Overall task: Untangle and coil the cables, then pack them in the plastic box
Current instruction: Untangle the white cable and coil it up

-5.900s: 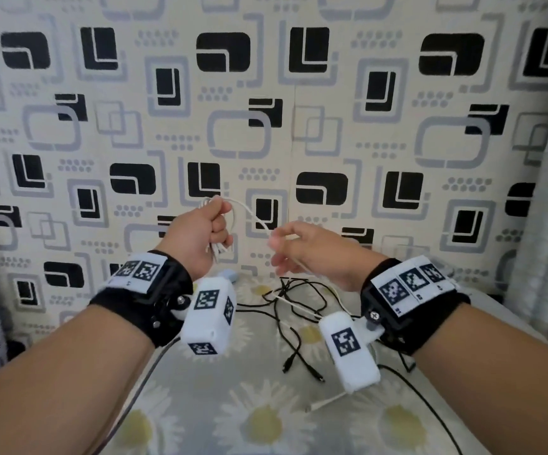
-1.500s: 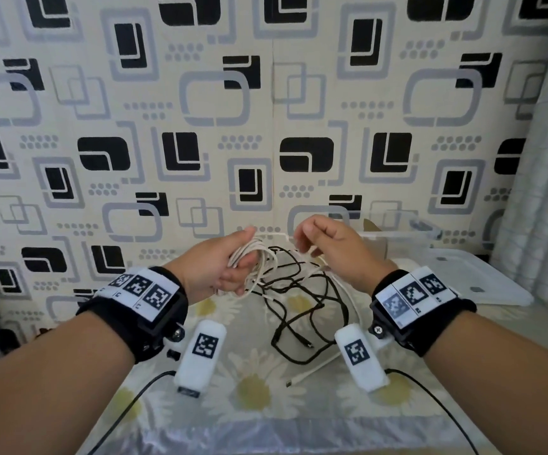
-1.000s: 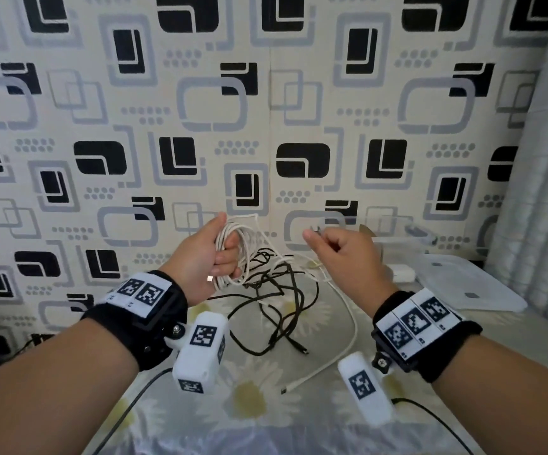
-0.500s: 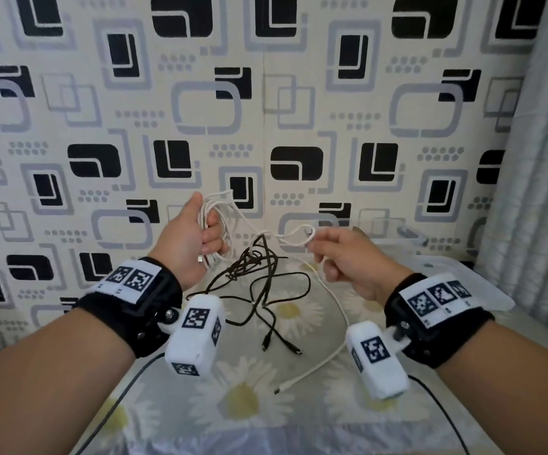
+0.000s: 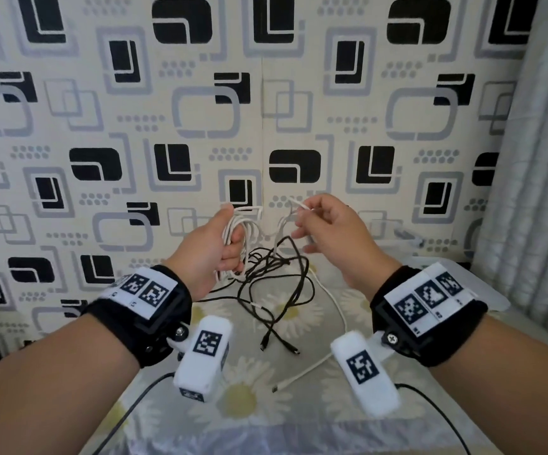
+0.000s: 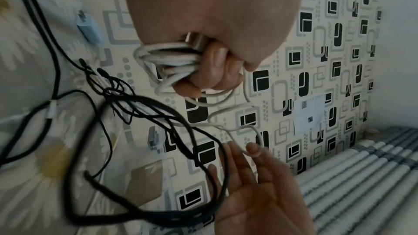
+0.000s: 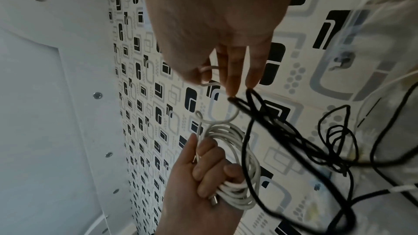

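- The left hand is clamped around a white coil, held upright above the bench.
- The right hand pinches a loop of the same white cable between thumb and forefinger; the other fingers are spread.
- The hands are near each other, level, with a short white span between them.
- The black cables hang tangled below that span, draped over the white strand near the right fingers, their plugs resting on the bench.
- The free white tail runs down and toward the person, under the right hand.
- Judgement: the right hand is nearer the crossing, so it should lift the white strand clear of the black loops before the next wrap.
- The box sits beyond the right hand, by the wall; mostly hidden.
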`<state>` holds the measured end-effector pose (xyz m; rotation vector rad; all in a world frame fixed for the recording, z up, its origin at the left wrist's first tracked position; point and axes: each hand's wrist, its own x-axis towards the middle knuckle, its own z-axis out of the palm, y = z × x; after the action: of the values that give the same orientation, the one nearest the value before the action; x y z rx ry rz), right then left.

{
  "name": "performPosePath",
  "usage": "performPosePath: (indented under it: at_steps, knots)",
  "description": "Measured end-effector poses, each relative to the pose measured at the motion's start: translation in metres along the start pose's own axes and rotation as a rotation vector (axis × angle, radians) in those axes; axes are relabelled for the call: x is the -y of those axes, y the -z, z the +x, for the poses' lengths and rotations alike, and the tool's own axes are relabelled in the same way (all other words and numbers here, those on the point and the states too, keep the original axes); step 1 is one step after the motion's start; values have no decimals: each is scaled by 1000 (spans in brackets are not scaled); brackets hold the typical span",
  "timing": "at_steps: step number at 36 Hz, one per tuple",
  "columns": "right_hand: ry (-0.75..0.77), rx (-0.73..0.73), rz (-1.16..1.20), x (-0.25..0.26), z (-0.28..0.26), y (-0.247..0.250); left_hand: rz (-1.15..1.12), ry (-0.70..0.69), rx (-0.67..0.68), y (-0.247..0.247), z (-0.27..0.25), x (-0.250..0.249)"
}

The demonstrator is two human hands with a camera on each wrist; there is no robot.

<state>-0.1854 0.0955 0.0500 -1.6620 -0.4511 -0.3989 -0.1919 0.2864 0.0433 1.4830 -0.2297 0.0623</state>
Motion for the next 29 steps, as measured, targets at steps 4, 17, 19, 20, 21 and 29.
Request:
performPosePath:
  at_steps: [4,17,19,20,21,29]
  knots:
    - [92,-123,21,5,-4,4,29,-9,-37,-1,0,-1]
    - [278,46,-347,0,-10,9,18,-22,-24,-12,-4,0]
    - [251,65,-428,-2,-11,9,11,-29,-5,-14,-6,-1]
    - [224,81,-461,-4,-11,8,13,-33,5,-15,-6,-1]
    - [191,106,-488,-4,-12,7,21,-39,14,-16,-7,-2]
    - [-218,322,-238,-10,-23,-2,136,-35,23,-27,-10,0]
